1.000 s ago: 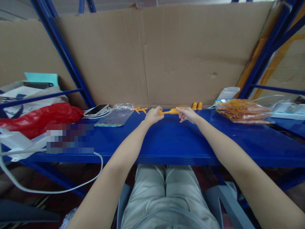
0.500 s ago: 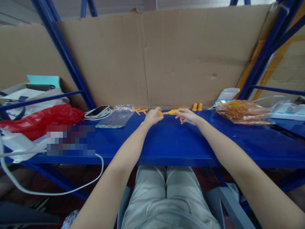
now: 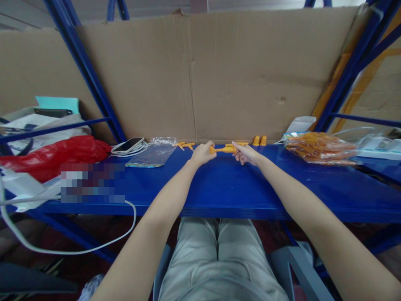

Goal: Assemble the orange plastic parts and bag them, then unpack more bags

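Over the back of the blue shelf [image 3: 232, 188], both hands grip one orange plastic piece [image 3: 223, 149] with a thin ridged neck and thicker ends. My left hand [image 3: 203, 154] is closed around its left end. The right end is pinched between the thumb and fingers of my right hand [image 3: 246, 154]. Behind my right hand lies a long orange part [image 3: 241, 144]. Left of my left hand are small branched orange parts [image 3: 185, 145]. Two orange caps [image 3: 260, 141] stand upright against the cardboard. The ends inside my fingers are hidden.
At the left are a flat clear plastic bag [image 3: 152, 155], a phone [image 3: 132, 144] on a coiled white cable, and a red plastic bag [image 3: 62, 154]. Bagged orange parts [image 3: 316, 147] lie at the right beside a white power strip [image 3: 379, 147]. A cardboard panel [image 3: 238, 79] closes the back.
My right hand has shifted slightly and turned on the orange piece, showing more of its right end and the long part behind. My left hand has hardly moved.
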`<state>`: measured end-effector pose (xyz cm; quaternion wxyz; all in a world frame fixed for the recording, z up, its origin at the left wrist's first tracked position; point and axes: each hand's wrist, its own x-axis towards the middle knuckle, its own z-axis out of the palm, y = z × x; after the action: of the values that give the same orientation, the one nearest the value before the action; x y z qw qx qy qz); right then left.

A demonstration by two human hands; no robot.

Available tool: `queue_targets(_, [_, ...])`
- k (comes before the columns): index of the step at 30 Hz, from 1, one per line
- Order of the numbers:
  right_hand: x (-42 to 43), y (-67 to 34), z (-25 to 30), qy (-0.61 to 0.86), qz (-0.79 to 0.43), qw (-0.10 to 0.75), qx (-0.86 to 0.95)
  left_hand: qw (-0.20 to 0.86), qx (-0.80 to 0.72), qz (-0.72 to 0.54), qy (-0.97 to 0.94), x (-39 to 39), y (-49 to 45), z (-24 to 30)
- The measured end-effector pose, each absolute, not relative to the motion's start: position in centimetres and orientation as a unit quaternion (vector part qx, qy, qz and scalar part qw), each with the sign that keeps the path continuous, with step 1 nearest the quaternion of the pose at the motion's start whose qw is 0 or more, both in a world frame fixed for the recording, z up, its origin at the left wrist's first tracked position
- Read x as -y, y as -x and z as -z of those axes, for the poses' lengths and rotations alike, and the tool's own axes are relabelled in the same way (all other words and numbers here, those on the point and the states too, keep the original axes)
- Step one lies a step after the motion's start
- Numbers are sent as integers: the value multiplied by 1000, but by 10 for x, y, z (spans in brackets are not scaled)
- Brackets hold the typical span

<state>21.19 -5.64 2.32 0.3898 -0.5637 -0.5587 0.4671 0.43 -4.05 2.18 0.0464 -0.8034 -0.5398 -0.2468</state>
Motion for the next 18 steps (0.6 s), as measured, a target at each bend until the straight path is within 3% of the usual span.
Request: queue_targets(18, [58, -218, -29, 538, -557, 356, 523, 39, 537, 245, 806, 39, -3, -23])
